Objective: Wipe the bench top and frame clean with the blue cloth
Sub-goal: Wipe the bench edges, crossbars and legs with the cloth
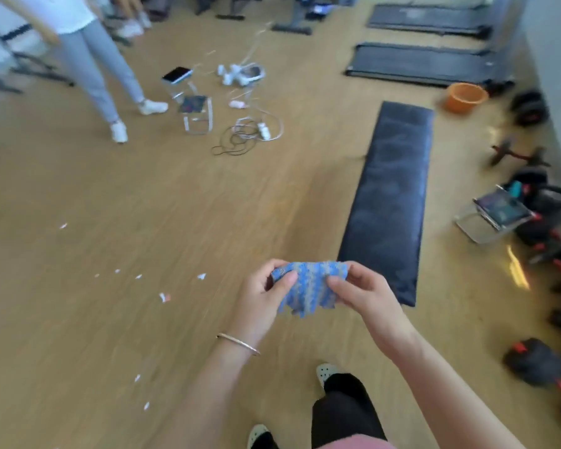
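Hanging bunched between both hands, blue cloth is held up over the wooden floor. Left hand pinches its left edge, right hand grips its right edge. Black padded bench top lies just beyond the right hand, apart from the cloth. Orange basin sits past the bench's far end.

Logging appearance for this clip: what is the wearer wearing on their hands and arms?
The left hand and right hand are ungloved. No sleeve shows on the left arm or right arm up to the frame edge. A thin gold-toned metal bangle circles the left wrist; the right wrist wears nothing. No rings are plain, though the picture is blurred.
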